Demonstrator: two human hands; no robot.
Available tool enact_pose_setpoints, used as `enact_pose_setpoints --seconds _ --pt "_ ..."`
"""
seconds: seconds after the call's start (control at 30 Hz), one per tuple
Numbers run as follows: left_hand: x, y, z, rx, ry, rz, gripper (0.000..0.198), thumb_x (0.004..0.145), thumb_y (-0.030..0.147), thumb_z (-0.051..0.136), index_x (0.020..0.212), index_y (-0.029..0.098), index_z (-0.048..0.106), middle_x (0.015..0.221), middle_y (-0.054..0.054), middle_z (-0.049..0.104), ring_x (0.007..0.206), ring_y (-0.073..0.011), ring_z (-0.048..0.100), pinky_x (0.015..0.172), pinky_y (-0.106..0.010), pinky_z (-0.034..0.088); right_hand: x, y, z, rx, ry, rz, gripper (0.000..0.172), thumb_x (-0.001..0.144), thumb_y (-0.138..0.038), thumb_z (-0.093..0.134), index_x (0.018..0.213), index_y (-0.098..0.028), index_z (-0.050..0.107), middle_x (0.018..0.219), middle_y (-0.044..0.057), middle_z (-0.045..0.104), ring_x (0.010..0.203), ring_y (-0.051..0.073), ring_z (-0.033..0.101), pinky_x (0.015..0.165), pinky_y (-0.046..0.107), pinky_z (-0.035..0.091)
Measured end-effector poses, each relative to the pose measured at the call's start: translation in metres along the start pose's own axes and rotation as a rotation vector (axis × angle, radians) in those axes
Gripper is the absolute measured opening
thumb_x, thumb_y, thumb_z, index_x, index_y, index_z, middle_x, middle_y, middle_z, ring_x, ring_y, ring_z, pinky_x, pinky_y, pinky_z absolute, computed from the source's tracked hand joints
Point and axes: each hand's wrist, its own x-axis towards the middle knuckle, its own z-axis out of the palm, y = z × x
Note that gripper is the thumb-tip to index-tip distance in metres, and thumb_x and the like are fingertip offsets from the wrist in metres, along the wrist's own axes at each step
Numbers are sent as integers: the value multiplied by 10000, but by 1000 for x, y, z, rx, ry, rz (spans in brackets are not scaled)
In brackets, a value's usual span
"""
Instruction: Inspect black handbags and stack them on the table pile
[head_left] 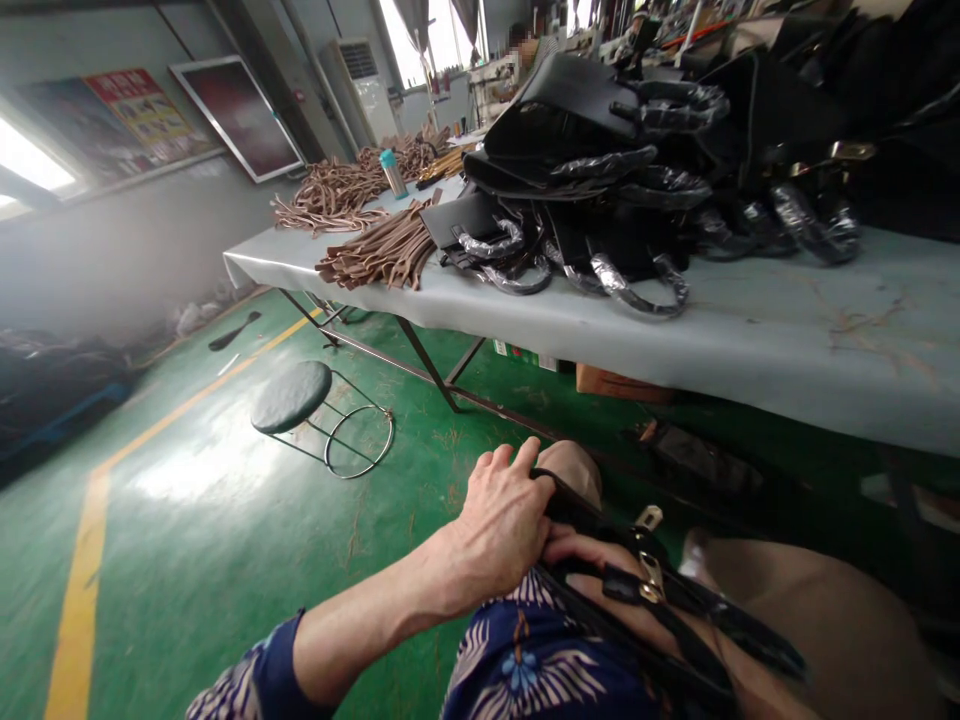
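A black handbag (576, 508) lies across my lap, with a gold-coloured clasp (651, 574) and dark handles. My left hand (504, 515) grips the bag's near left edge, thumb and index finger at the edge and the other fingers bent over it. My right hand (592, 550) reaches up from the lower right, beneath a black strap (694, 640), and its fingers close on the bag's edge beside my left hand. Parts of the right palm and wrist are hidden by the strap and bag.
A grey-covered table (750, 330) stands ahead, bearing piled black handbags (555, 120), bundles of brown leather strips (386, 245) and a turquoise-capped bottle (392, 172). A round stool (292, 395) is on the green floor to the left. Boxes (622, 383) sit beneath the table. People work far back.
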Motion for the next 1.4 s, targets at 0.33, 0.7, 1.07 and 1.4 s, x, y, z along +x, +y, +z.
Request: enact_pose_setpoints --seconds 0.33,0.7,1.07,1.4 --pt "17 0 10 18 -185 124 334 833 387 434 683 157 623 893 -84 554 660 -175 544 602 -309 453 -6 -10 -5 4 -117 -23 410 838 -481 442 1117 -238 618 1029 53 647 963 234 567 876 359 419" --pt "13 -5 6 -602 -67 329 142 784 98 455 747 145 584 1269 -72 470 1087 -175 512 919 -240 419 -69 6 -49 259 -81 380 432 769 -542 485 1069 -289 666 1210 46 587 1193 272 457 1041 376 294" --pt "22 -10 20 -723 32 142 150 661 28 416 577 152 428 1035 -56 580 873 -130 556 752 -211 425 -101 1 -77 -566 734 310 336 746 -546 490 834 -263 648 903 52 673 863 263 604 777 356 474" --pt "29 -20 28 -708 109 65 172 636 56 390 557 168 285 730 6 533 610 -83 414 565 -208 307 -38 -9 -75 -689 393 180 461 744 -239 504 1204 -267 482 1224 30 545 1114 211 510 968 363 391"
